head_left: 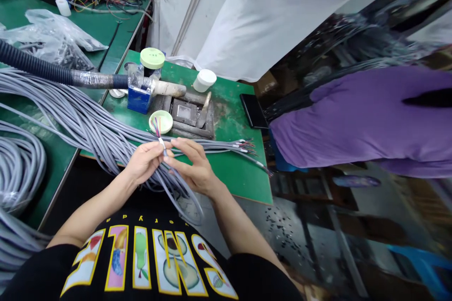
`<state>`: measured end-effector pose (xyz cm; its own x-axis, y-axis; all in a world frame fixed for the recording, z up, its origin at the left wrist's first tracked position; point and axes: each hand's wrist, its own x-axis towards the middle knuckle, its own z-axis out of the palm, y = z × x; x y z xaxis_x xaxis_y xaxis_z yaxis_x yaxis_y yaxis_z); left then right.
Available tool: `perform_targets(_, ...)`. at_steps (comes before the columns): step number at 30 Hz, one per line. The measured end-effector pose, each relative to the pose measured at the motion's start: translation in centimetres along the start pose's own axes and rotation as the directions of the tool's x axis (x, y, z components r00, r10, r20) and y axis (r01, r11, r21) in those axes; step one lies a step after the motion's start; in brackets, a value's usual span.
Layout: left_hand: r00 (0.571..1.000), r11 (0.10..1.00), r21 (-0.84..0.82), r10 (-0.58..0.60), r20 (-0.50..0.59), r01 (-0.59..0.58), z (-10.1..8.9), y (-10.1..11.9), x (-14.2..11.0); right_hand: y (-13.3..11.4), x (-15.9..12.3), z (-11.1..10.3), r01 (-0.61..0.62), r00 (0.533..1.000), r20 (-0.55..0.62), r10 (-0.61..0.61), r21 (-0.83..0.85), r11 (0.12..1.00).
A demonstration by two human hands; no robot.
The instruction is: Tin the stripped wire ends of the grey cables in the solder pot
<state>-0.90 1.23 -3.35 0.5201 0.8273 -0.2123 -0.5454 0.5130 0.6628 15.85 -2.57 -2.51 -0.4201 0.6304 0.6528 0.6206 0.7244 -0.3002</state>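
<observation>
A: What sits at your nine o'clock?

B: A bundle of grey cables (81,124) sweeps across the green table (233,174); its far loops run off the frame edge.

A: And your hands?

B: Your left hand (143,162) pinches a grey cable (164,150) just below its stripped end, the coloured wires (156,127) fanning toward twelve o'clock. Your right hand (194,167) pinches the same cable from three o'clock, fingertips nearly touching the left's.

A: Further right?

B: A purple sleeve (367,117), and blurred shapes you cannot make out.
</observation>
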Motion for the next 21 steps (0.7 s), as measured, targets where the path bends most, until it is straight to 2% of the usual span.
perform_targets(3, 0.999, 0.995, 0.097, 0.034, 0.029, -0.036, 0.0, 0.2, -0.1, 0.5, 0.2, 0.2, -0.011, 0.999, -0.036, 0.011, -0.011, 1.000)
perform_targets(5, 0.983, 0.951, 0.257, 0.182, -0.023, -0.170, -0.5, 0.5, -0.2, 1.1, 0.9, -0.1, -0.079, 0.990, -0.116, 0.081, 0.015, 0.997)
perform_targets(6, 0.956, 0.897, 0.363, 0.290, -0.052, -0.252, -1.0, 0.7, -0.2, 1.5, 1.4, -0.3, -0.129, 0.979, -0.156, 0.133, 0.033, 0.991)
perform_targets(7, 0.910, 0.817, 0.475, 0.408, -0.072, -0.329, -1.5, 0.9, -0.2, 2.0, 2.0, -0.5, -0.185, 0.964, -0.186, 0.191, 0.050, 0.981)
perform_targets(10, 0.712, 0.495, 0.739, 0.701, -0.030, -0.457, -3.1, 1.2, 0.0, 3.6, 3.7, -0.7, -0.338, 0.915, -0.203, 0.348, 0.087, 0.937)
perform_targets(11, 0.658, 0.410, 0.780, 0.753, 0.003, -0.472, -3.6, 1.2, 0.1, 4.1, 4.2, -0.6, -0.369, 0.904, -0.195, 0.381, 0.093, 0.925)
perform_targets(13, 0.600, 0.312, 0.815, 0.799, 0.053, -0.488, -4.2, 1.2, 0.4, 5.0, 5.0, -0.2, -0.405, 0.894, -0.167, 0.416, 0.096, 0.909)
perform_targets(18, 0.593, 0.279, 0.817, 0.800, 0.094, -0.505, -4.4, 1.0, 0.6, 6.5, 6.1, 1.3, -0.435, 0.898, -0.062, 0.437, 0.032, 0.900)
perform_targets(21, 0.596, 0.266, 0.818, 0.795, 0.112, -0.510, -4.4, 1.0, 0.5, 6.7, 6.5, 1.8, -0.413, 0.911, -0.013, 0.413, 0.002, 0.911)
